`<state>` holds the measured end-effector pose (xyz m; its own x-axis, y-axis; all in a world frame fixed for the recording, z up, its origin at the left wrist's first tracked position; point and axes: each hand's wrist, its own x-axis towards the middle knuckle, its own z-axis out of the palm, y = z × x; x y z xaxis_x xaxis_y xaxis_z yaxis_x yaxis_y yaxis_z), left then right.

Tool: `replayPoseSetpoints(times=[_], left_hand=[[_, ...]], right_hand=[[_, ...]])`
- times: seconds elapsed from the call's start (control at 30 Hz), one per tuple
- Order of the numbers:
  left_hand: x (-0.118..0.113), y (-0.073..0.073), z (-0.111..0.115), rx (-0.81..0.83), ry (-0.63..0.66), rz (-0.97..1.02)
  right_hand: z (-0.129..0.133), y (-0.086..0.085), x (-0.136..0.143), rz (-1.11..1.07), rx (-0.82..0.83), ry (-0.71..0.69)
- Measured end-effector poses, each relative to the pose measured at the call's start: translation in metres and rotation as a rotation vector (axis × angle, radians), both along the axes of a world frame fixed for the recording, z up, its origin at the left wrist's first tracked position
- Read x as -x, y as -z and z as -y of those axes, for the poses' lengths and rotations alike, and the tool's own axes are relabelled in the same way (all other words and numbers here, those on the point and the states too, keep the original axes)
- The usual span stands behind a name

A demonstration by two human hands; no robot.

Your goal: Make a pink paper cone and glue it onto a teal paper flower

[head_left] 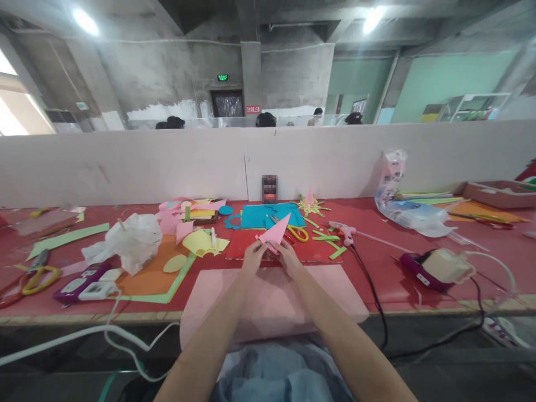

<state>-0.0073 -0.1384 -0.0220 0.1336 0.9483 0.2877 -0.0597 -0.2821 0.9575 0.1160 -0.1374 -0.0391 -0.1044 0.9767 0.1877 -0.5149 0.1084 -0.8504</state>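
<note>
A long red table (355, 216) holds lots of paper. A big pink sheet (272, 304) sits at the front and hangs over the edge. Behind it lie a red sheet (312, 251) and a blue sheet (252, 218). On the left are orange paper (144, 279), a crumpled white bag (136, 239), scissors (39, 261) and a purple block (81, 283). On the right are a pink glue gun (346, 234), little green strips (325, 237) (they go every which way), a clear plastic bag (419, 216) and a pink tray (498, 195).
</note>
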Motion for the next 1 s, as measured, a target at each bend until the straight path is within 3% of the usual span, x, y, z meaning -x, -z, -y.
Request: replayPoseSetpoints(times=[0.3,0.57,1.0], left_hand=[[-0.003,0.001,-0.001,0.049,-0.065,-0.031],[-0.003,0.005,-0.004,0.009,0.001,-0.117],[-0.004,0.01,-0.006,-0.02,0.001,-0.159]], right_hand=[[0.0,-0.002,0.002,-0.031,0.014,0.012],[-0.005,0.0,-0.003,-0.034,-0.071,0.215],[-0.009,0.001,-0.006,0.027,-0.072,0.324]])
